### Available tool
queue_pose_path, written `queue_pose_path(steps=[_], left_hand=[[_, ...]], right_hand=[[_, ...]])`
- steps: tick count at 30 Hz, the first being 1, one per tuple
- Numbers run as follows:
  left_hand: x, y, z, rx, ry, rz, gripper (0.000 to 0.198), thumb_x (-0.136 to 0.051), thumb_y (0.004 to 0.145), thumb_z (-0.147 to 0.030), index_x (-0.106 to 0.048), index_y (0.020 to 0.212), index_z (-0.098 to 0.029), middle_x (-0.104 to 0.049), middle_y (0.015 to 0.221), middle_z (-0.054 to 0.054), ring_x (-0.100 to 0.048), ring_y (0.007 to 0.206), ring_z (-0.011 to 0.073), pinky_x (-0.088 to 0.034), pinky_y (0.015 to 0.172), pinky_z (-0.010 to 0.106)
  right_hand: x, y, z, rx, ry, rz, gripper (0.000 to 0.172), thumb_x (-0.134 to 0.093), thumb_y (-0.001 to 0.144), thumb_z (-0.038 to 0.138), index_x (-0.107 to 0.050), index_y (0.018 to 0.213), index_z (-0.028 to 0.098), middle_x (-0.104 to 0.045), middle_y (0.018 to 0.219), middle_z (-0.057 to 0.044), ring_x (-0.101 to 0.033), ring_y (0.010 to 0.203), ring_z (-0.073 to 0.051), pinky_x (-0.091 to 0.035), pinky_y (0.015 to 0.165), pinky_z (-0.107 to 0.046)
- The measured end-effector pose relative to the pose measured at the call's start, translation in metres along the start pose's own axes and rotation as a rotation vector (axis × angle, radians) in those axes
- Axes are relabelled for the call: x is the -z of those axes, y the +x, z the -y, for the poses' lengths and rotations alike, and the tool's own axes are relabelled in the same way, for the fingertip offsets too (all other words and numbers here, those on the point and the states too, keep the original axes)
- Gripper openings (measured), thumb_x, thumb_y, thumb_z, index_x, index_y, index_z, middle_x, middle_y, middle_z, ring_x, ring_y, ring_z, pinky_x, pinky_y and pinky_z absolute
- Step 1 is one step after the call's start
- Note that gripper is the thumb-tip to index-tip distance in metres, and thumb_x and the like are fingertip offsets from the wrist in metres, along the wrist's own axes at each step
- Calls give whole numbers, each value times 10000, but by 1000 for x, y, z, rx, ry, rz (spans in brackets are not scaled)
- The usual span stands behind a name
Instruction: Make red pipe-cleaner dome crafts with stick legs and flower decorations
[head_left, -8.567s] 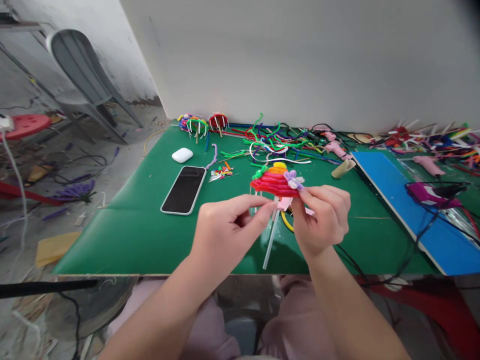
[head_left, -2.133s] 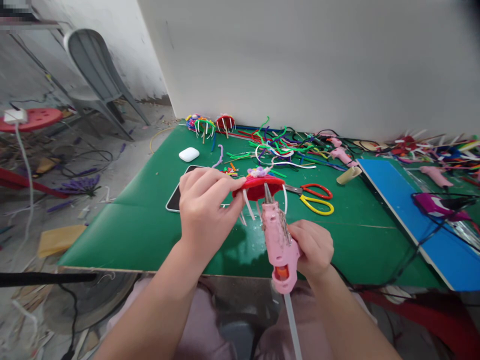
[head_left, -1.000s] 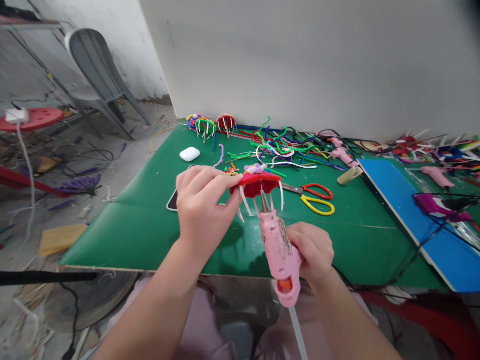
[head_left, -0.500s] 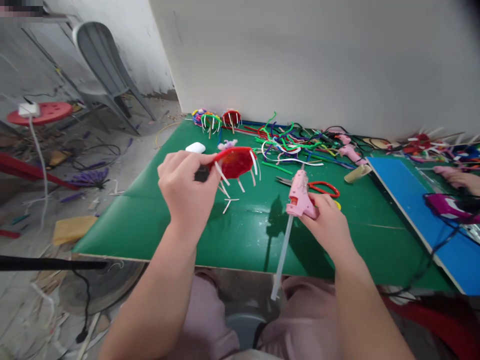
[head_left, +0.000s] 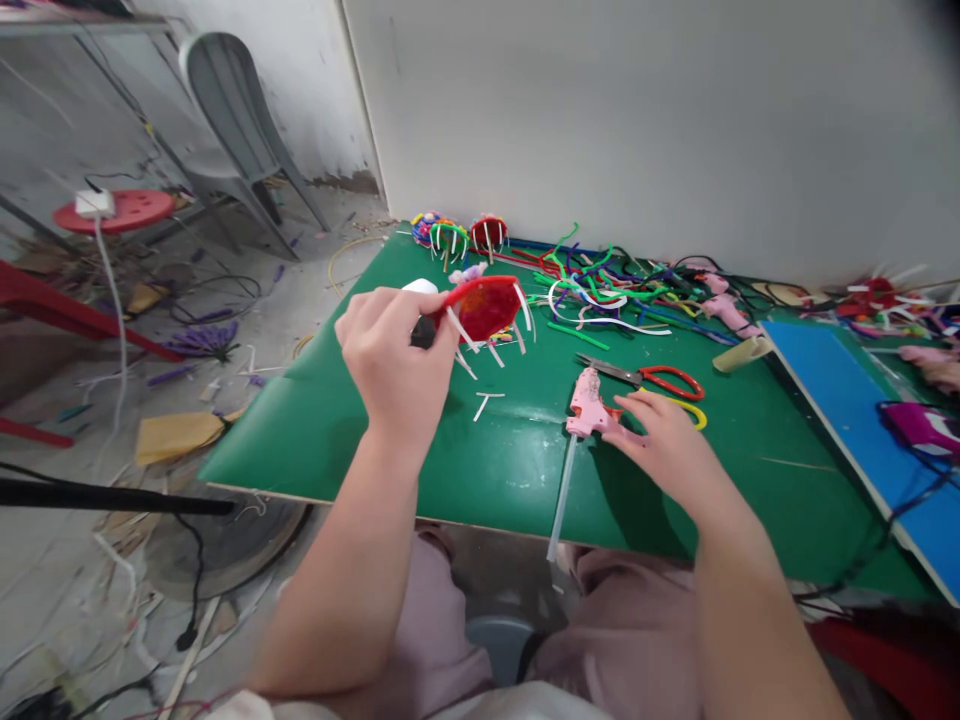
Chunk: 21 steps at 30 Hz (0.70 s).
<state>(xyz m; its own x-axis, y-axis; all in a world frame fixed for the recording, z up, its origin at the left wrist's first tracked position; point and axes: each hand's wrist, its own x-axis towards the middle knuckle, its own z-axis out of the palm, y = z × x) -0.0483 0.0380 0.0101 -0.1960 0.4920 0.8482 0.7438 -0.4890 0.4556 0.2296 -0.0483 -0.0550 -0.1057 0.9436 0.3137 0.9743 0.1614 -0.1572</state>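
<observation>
Red chenille stems, as I believe, make the small umbrella-like dome (head_left: 484, 312) which the left hand (head_left: 396, 345) is carrying. Thumb and fingers are closed on its left rim, pinching it above the green table (head_left: 480, 475), and white strips (head_left: 462, 331) hang down from the rim. About one second ago the pink glue gun (head_left: 589, 400) was pointing inside this dome; now the two are apart, and the hollow underside is tipped toward the person. Further right, the gun has come down to the table, its clear glue stick (head_left: 563, 500) appearing to reach past the front edge. So I judge the gluing is paused. The right hand (head_left: 671, 445) is at the handle with loosened fingers; whether they still grip it, I cannot tell. Scissors (head_left: 641, 379) lie just behind. At far right, on the blue board (head_left: 840, 420), is a purple device (head_left: 922, 430) with one pale patch; I can read no brand or writing anywhere.
</observation>
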Motion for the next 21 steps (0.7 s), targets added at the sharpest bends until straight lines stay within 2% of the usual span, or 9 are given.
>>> queue_pose_path(steps=[1, 3, 6, 9, 10, 15, 21], left_hand=[[0, 0, 0, 12, -5, 3, 66, -671, 708, -208, -616, 672, -211, -614, 678, -3, -515, 689, 156, -388, 669, 328], [1, 0, -1, 34, -21, 16, 64, -668, 713, -203, -614, 679, -210, -613, 692, -6, -519, 709, 155, -389, 689, 325], [2, 0, -3, 48, -43, 43, 62, -662, 719, -191, -607, 696, -208, -610, 709, -13, -523, 733, 149, -389, 715, 316], [3, 0, -3, 38, -48, 51, 61, -656, 723, -177, -607, 707, -208, -613, 714, -17, -526, 732, 146, -387, 720, 312], [3, 0, -3, 26, -48, 50, 58, -653, 725, -171, -610, 713, -209, -616, 716, -16, -529, 733, 146, -387, 721, 312], [2, 0, -2, -13, -50, 46, 48, -642, 734, -170, -624, 730, -214, -617, 713, -16, -539, 742, 149, -386, 716, 310], [2, 0, -1, -26, -49, 24, 40, -635, 741, -173, -622, 736, -211, -610, 706, -13, -536, 730, 149, -386, 713, 312]], right_hand=[[5, 5, 8, 3, 28, -69, 346, -609, 798, 366, -619, 1070, 154, -618, 1042, -124, -574, 988, -274, -472, 835, -425], [9, 20, 30, 91, 83, -115, 253, -567, 834, 302, -632, 1037, 165, -640, 1000, -101, -577, 958, -244, -468, 838, -397], [-3, 51, 71, 306, 99, 68, 192, -526, 849, 195, -656, 988, 170, -667, 968, -82, -575, 912, -217, -454, 834, -360], [-27, 77, 102, 369, 39, 278, 212, -498, 846, 144, -659, 984, 152, -662, 970, -99, -549, 939, -231, -442, 800, -342], [-34, 83, 107, 366, 37, 293, 214, -491, 844, 134, -663, 971, 150, -660, 958, -101, -547, 935, -234, -441, 781, -335], [-54, 94, 115, 334, 72, 315, 183, -488, 832, 122, -667, 858, 149, -645, 883, -113, -552, 878, -239, -429, 729, -328], [-50, 95, 108, 172, 256, 249, 147, -495, 816, 123, -639, 829, 150, -664, 889, -98, -576, 900, -220, -433, 779, -329]])
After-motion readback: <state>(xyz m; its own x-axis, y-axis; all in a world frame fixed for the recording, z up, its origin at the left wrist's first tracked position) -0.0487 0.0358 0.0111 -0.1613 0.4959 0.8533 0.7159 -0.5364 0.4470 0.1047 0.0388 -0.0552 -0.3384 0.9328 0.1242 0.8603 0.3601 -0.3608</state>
